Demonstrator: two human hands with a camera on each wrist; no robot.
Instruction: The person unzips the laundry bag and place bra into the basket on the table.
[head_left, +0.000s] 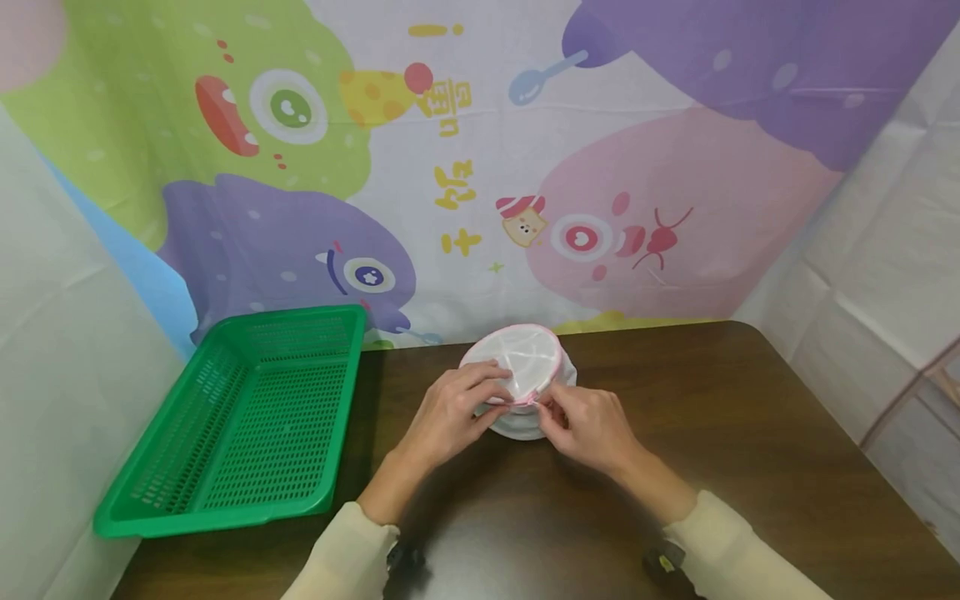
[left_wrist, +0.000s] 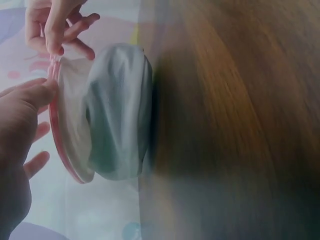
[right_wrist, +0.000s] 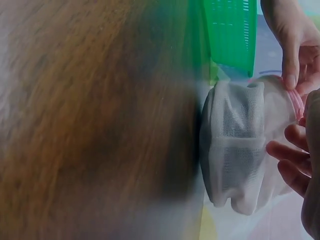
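Observation:
A round white mesh laundry bag (head_left: 517, 346) with a pink zipper around its top stands on the table. My left hand (head_left: 459, 408) pinches the pink zipper edge at the front of the rim, its other fingers spread over the top. Close beside it, my right hand (head_left: 592, 423) pinches at the zipper, where the pull seems to be; the fingertips cover it. In the left wrist view the bag's side (left_wrist: 120, 110) sags in folds below the pink rim. From the right wrist, the mesh wall (right_wrist: 237, 140) looks creased, and the right hand's lower fingers (right_wrist: 292, 152) lie against or near it.
A green perforated plastic basket (head_left: 347, 417) stands on the left of the dark wooden table (head_left: 720, 467). Behind the table hangs a cloth with cartoon monsters (head_left: 465, 292). Pale cloth walls (head_left: 862, 275) rise at both sides.

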